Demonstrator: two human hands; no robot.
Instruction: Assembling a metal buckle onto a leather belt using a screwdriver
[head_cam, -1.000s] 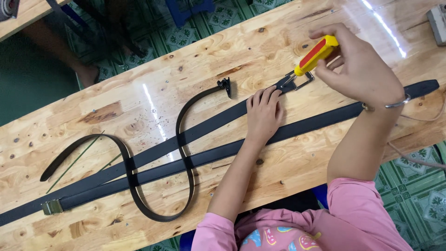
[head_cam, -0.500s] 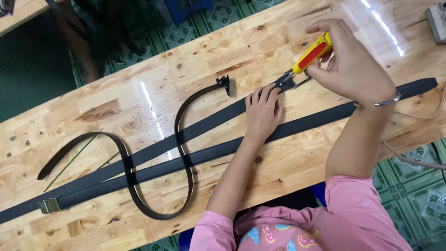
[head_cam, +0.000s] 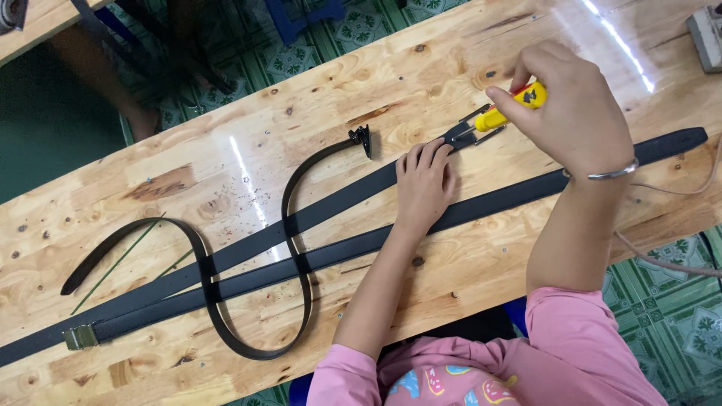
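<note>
Left hand: the left hand (head_cam: pixel 423 184) lies palm down, fingers together and flat, pressing on the upper black belt (head_cam: pixel 331 204) just short of its buckle end.
Right hand: the right hand (head_cam: pixel 575 113) is curled around a yellow-handled screwdriver (head_cam: pixel 511 107), thumb and fingers pinching the handle, a metal bangle (head_cam: pixel 613 173) on the wrist.
Screwdriver: tilted, its tip pointing down-left at the buckle (head_cam: pixel 460 134), which sits just beyond the left fingertips.
Upper belt: runs diagonally across the wooden worktop (head_cam: pixel 226 158), from the lower left edge up to the buckle.
Lower belt: a second black belt (head_cam: pixel 496 203) lies alongside it, with a brass-coloured buckle (head_cam: pixel 80 336) at its left end and its tip at the far right.
Third belt: a curved black belt (head_cam: pixel 301 248) snakes in an S-shape across the two straight ones, ending in a dark clasp (head_cam: pixel 362 139).
Worktop's far corner: a grey box (head_cam: pixel 707 34).
</note>
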